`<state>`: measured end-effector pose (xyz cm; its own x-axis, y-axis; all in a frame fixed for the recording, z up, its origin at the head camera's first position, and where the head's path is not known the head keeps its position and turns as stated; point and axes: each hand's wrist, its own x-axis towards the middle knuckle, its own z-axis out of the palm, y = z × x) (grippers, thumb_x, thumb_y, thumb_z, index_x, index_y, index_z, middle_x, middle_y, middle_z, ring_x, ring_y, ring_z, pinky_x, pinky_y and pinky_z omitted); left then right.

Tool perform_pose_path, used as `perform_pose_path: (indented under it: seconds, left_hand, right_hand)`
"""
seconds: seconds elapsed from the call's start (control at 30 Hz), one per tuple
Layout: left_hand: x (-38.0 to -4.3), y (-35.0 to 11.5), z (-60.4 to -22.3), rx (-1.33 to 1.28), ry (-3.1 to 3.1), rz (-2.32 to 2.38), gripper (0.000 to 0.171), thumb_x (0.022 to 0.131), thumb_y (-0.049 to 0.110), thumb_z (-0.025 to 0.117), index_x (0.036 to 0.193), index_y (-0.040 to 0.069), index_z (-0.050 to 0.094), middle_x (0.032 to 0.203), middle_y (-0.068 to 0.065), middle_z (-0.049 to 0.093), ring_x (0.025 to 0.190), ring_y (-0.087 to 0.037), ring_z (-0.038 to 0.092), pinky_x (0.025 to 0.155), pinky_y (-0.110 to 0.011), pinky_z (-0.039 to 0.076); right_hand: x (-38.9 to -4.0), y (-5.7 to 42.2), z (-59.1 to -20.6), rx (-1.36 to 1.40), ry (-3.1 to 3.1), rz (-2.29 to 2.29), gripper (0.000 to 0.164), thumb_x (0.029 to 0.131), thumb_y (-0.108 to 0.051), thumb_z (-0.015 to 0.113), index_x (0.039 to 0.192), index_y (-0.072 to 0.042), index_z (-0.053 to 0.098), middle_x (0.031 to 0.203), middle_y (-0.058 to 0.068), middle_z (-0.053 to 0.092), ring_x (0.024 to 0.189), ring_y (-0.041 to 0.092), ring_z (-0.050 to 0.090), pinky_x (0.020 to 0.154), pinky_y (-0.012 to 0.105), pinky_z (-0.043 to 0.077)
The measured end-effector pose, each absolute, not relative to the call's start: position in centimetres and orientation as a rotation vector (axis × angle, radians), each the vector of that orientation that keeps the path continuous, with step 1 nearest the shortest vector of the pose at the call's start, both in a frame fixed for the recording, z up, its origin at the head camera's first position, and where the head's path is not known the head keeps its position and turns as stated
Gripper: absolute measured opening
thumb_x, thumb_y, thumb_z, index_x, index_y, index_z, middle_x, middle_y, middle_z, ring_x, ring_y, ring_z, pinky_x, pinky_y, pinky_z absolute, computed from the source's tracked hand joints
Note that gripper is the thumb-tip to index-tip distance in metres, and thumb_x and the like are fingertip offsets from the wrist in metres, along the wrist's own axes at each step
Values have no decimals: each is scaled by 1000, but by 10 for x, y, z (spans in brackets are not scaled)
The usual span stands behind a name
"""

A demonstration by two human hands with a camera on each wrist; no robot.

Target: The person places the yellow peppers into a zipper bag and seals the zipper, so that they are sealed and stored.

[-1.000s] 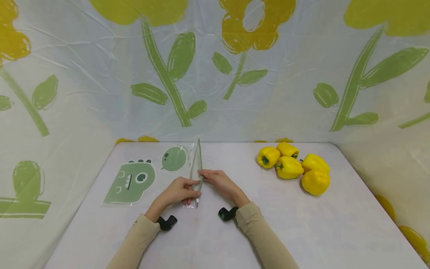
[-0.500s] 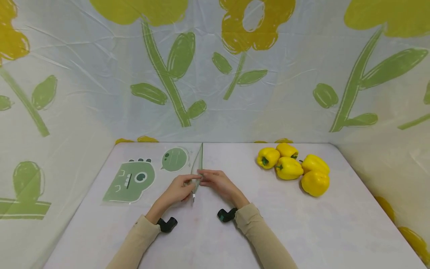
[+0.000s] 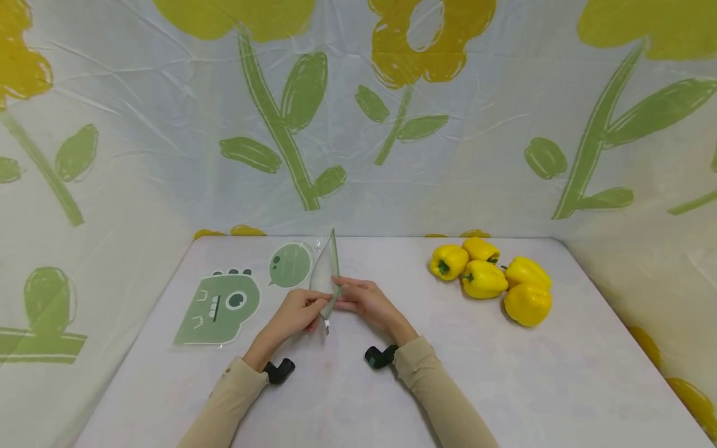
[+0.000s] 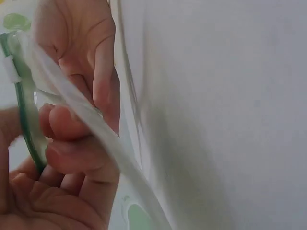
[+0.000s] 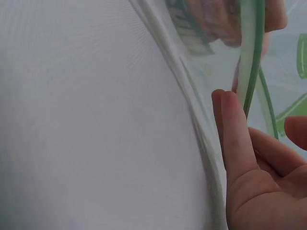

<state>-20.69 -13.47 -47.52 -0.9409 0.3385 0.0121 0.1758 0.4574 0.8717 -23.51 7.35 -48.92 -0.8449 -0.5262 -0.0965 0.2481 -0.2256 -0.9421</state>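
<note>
A clear zip bag (image 3: 291, 298) with a green dinosaur print lies flat on the left of the table, its right-hand mouth edge lifted. Near the lower end of that mouth my left hand (image 3: 297, 314) pinches the edge, just above a white slider (image 3: 327, 323). My right hand (image 3: 366, 302) holds the green zip strip (image 5: 252, 57) from the right side, its fingers (image 5: 237, 124) fairly straight along it. In the left wrist view, curled fingers (image 4: 72, 153) sit against the clear film. The mouth gapes slightly between the two hands. Some fingertips are hidden behind the film.
Several yellow bell peppers (image 3: 484, 280) sit in a group at the back right of the white table (image 3: 448, 386). Walls of flower-printed cloth (image 3: 476, 155) stand behind and on both sides. Black camera mounts (image 3: 381, 356) stick out from the inner sides of both wrists.
The bag's mouth edge swung right and then back left, and its gap looks wider now. The right fingers moved slightly up along the strip. Both hands stay at the mouth; the peppers have not moved.
</note>
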Motion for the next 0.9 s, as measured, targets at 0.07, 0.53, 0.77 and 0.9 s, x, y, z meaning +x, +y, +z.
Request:
perform_pose_path:
  seconds: [0.07,0.53,0.77,0.9]
  left_hand:
    - [-208,-135,-475,499,2583,1481,29,91,11,60,115,4,74,45,4,50,39,-11,46,41,-27,39]
    - [-206,-132,-472,542,2612,1449,20,80,11,70,97,3,79,54,5,59,48,-12,53,45,-26,42]
    - [-206,-133,-475,618,2606,1429,25,77,7,69,100,1,77,60,5,59,52,-10,51,47,-25,42]
    - [-206,-132,-474,635,2594,1406,28,77,7,69,103,1,77,62,4,59,54,-9,50,48,-24,41]
  right_hand:
    - [-236,74,-490,-328,1561,-2098,43,103,-4,44,143,11,42,154,18,36,98,14,60,98,35,48]
    - [-237,75,-492,-333,1630,-2041,43,103,-7,44,144,9,43,152,21,38,99,17,59,96,34,50]
    - [-236,76,-491,-368,1645,-2029,45,103,-8,44,143,12,41,154,21,35,103,20,59,98,37,49]
    - [-235,77,-491,-378,1650,-2024,45,104,-9,43,144,13,39,156,19,33,111,27,57,98,36,48]
